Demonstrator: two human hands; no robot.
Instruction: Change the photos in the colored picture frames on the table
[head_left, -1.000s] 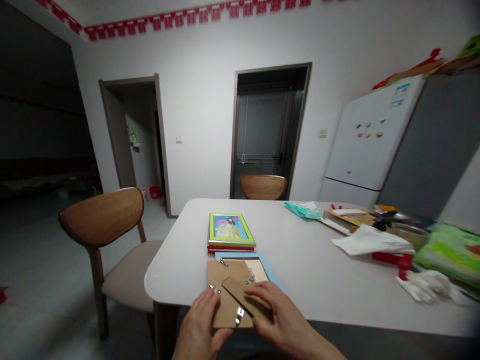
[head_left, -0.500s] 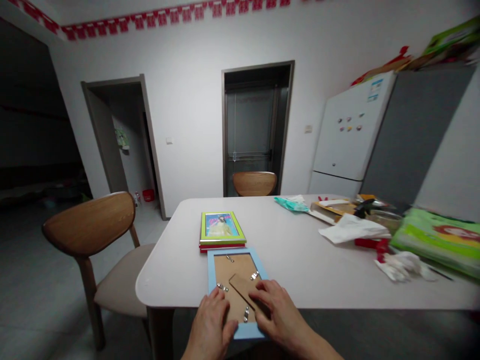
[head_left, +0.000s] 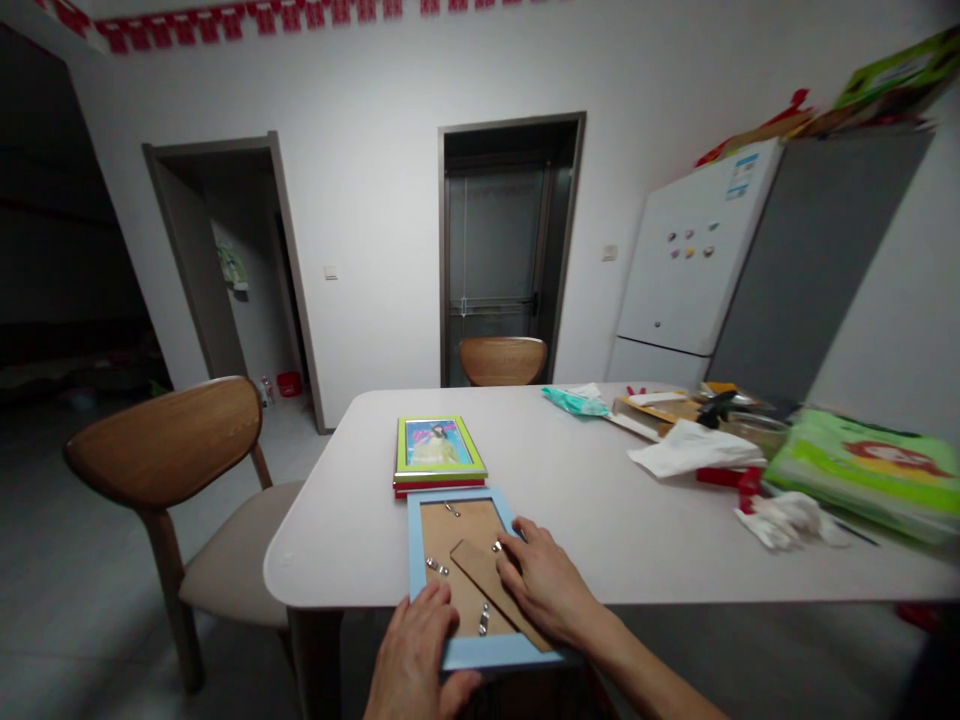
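A light blue picture frame lies face down at the near edge of the white table, its brown backing board with the stand strut and small metal clips facing up. My left hand lies over the frame's near left corner, fingers curled on its edge. My right hand rests flat on the backing board, fingertips by a clip on the right side. Just beyond lies a stack of frames, the top one green with a picture facing up, a red one under it.
A wooden chair stands at the table's left, another chair at the far end. On the right of the table lie crumpled tissues, papers, a green package and a teal packet. A white fridge stands behind.
The backing board went from lying askew above the blue frame to sitting inside it. My right hand moved up the board toward the right clip; my left stayed at the near edge.
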